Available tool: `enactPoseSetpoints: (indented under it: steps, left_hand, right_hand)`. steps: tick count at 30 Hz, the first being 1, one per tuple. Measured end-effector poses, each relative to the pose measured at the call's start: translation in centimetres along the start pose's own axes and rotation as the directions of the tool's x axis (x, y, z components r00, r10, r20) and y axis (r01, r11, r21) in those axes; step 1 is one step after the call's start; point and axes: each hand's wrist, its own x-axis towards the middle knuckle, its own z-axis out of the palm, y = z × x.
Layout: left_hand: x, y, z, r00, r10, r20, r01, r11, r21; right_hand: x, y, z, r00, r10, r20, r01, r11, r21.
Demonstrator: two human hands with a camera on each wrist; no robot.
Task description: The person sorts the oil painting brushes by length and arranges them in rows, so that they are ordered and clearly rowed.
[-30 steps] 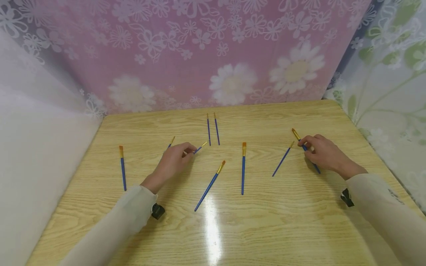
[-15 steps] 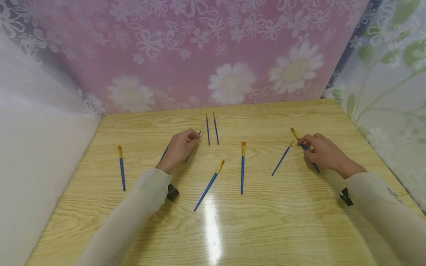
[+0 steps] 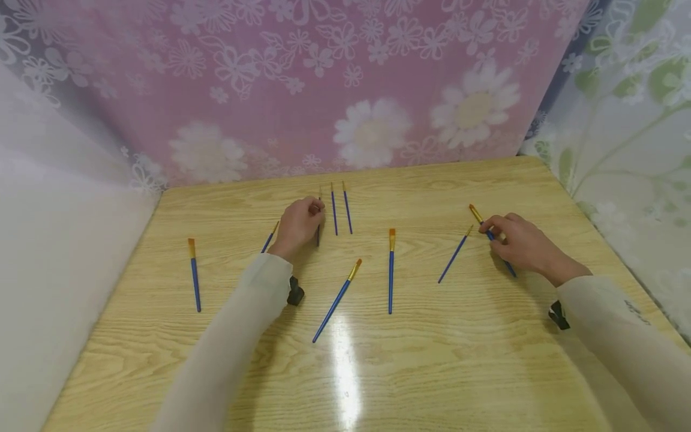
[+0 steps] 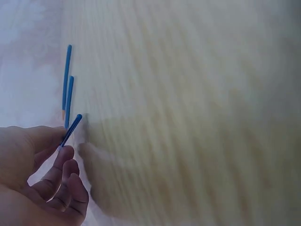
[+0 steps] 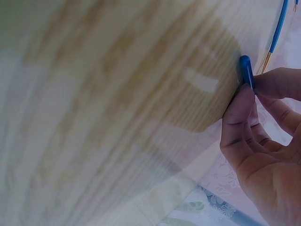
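Over the wooden table (image 3: 459, 360), the left hand (image 3: 297, 227) has moved farther away, its brush turned nearly parallel to its neighbours, while the right hand (image 3: 520, 245) stays at the right. Right thumb and fingers pinch a thick brush (image 3: 476, 213), bristles jutting past them to the far left, handle end to the near right. Left fingertips pinch a slim brush (image 3: 318, 237) by its handle, bristles far, just left of two thin brushes (image 3: 334, 211).
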Motion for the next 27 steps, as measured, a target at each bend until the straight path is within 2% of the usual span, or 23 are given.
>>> enactPoseSetpoints:
  steps: [14, 27]
  left_hand:
    - [2.5, 0.1, 1.0, 0.999, -0.046, -0.024, 0.049, 0.990, 0.132]
    - [2.3, 0.4, 1.2, 0.998, -0.043, -0.036, 0.048, 0.987, 0.151]
  right_hand:
    - [0.1, 0.1, 0.0, 1.000, 0.007, 0.011, -0.007, 1.000, 0.002]
    - [0.0, -0.1, -0.1, 1.000, 0.016, 0.008, -0.017, 1.000, 0.010]
